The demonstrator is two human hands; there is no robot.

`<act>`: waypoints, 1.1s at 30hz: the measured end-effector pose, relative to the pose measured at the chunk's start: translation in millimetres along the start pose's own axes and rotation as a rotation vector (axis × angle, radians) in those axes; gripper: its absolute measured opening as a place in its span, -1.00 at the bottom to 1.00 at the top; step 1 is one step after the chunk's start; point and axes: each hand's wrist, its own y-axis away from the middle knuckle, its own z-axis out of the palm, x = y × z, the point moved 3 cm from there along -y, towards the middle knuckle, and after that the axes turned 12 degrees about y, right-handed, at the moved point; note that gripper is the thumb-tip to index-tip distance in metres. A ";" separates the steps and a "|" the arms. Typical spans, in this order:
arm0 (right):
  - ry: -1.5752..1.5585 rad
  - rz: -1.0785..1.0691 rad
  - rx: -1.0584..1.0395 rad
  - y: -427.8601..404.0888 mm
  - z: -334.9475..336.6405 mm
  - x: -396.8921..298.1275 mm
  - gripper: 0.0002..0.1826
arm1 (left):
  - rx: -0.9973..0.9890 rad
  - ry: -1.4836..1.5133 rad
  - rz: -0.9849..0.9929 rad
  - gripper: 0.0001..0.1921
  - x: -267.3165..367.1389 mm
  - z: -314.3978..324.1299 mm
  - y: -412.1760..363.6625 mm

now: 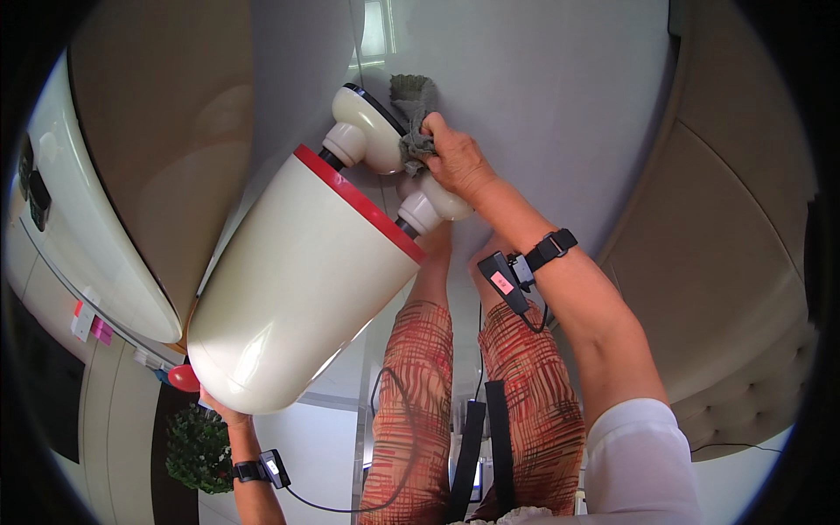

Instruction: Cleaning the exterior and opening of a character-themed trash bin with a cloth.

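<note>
A large glossy white figure (295,282) leans at a slant before me. It has a rounded end, a red rim (359,202) and two bulbous feet on short black legs. My right hand (456,157) clutches a crumpled grey cloth (415,105) against the dark-edged sole of the farther foot (367,128). The nearer foot (436,200) is partly covered by that hand. At the rounded end, my left hand (223,407) supports the figure from the side, its fingers mostly hidden behind the body. Beside it shows a red rounded piece (184,378).
A brown upholstered piece (715,216) with a tufted part curves along the right. To the left stand a brown panel (164,131) and a white glossy surface (111,216) with dark handsets. A leafy plant (197,449) is at lower left. Beneath lies a shiny grey floor (538,98).
</note>
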 end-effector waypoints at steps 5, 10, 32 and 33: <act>0.075 -0.321 0.192 4.6 3.6 -21.8 -0.72 | 0.043 0.080 -0.027 -0.69 -2.3 -1.6 -0.8; 0.490 -0.397 0.110 -4.3 13.7 -32.1 -0.74 | 0.049 0.054 -0.015 -0.70 -0.6 -1.8 0.0; 0.134 -0.138 0.074 -73.4 5.4 -58.7 -0.55 | 0.060 0.048 -0.069 -0.65 -15.1 -22.7 -0.2; 0.097 0.049 0.038 -76.9 4.9 -57.0 -0.53 | 0.007 0.072 -0.077 -0.64 -16.0 -22.5 -0.6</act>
